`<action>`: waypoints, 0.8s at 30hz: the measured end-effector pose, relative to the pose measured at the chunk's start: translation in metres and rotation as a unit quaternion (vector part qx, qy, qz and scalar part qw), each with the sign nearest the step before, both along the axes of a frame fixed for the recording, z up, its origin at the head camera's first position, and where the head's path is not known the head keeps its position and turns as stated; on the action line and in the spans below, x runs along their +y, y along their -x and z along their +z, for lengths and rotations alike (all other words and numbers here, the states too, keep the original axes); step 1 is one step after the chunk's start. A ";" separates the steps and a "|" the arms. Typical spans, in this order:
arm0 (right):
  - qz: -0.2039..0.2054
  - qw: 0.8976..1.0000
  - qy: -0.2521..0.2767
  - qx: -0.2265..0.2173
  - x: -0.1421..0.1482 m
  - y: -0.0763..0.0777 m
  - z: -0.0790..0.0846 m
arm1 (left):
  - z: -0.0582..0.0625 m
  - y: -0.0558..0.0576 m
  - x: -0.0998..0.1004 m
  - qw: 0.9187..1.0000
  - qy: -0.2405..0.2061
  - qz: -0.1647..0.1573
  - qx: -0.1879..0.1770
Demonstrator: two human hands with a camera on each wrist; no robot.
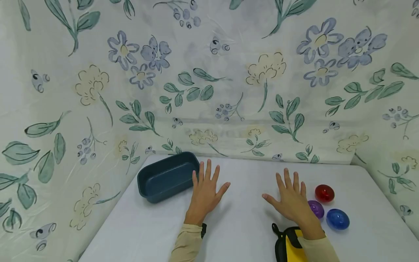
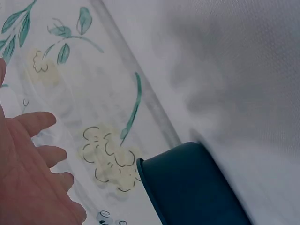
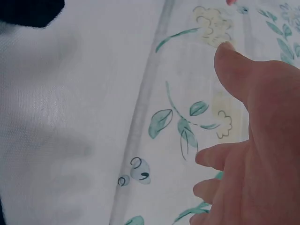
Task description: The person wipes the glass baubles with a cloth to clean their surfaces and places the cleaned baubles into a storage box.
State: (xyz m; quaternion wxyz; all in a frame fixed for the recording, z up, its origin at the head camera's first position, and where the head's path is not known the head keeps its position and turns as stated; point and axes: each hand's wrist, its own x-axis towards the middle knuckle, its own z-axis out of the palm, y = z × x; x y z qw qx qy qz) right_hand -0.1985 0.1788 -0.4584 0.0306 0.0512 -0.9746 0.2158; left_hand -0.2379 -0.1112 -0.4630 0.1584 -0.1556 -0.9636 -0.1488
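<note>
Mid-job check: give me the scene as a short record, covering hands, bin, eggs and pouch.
left hand: fingers spread, holding nothing, beside bin
right hand: fingers spread, holding nothing, near eggs
bin: far left of table
red egg: farthest egg
purple egg: partly hidden by right hand
blue egg: rightmost
pouch: yellow and black, near side, partly hidden by right arm

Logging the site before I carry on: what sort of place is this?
Probably a staged indoor workspace, though the wider room is hidden: floral sheeting backs a white tabletop, which holds a dark teal tray and a shiny red egg-shaped object.
</note>
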 end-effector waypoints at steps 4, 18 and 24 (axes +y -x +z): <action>-0.002 1.000 0.007 -0.007 0.000 0.000 0.000 | -0.001 0.000 0.001 1.000 0.002 -0.003 -0.005; 0.032 0.997 0.060 -0.028 -0.007 -0.002 0.011 | 0.002 -0.002 -0.010 0.999 -0.026 -0.039 -0.019; 0.096 0.980 0.168 -0.035 -0.017 -0.001 0.022 | 0.014 -0.005 -0.029 0.994 -0.089 -0.047 -0.044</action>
